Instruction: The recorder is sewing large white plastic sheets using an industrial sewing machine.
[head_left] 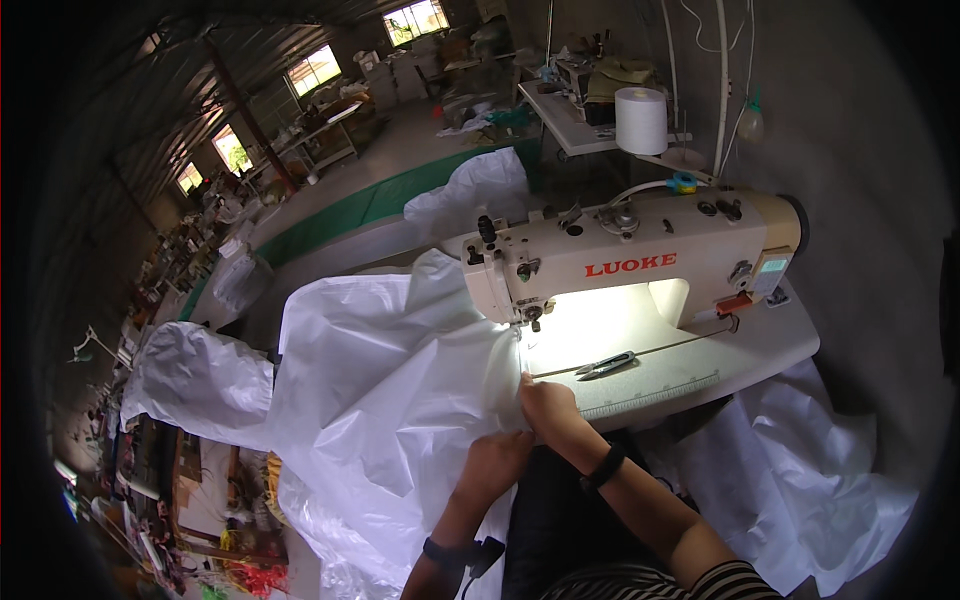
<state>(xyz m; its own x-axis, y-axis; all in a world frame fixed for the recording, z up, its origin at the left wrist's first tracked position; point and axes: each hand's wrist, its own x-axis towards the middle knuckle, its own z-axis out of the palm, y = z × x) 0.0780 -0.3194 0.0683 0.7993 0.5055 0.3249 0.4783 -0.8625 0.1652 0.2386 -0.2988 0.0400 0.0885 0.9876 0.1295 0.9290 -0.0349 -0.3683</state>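
A large sheet of white, slightly shiny fabric (350,400) lies in folds across the left side of the sewing machine (640,240), its right edge running under the needle area. My right hand (550,408) is closed on that edge just in front of the presser foot (519,332), fingertips pinched together. Closer to me, my left hand (496,462) is closed on the same edge, its fingers bunched against the fabric. Thread snips (606,366) rest on the lit machine bed (650,375), right of my hands.
A white thread cone (641,120) stands behind the machine. More white fabric (790,480) hangs at the lower right, and a white bundle (200,380) lies at the left. A green strip (370,205) crosses the floor behind. Cluttered tables line the room.
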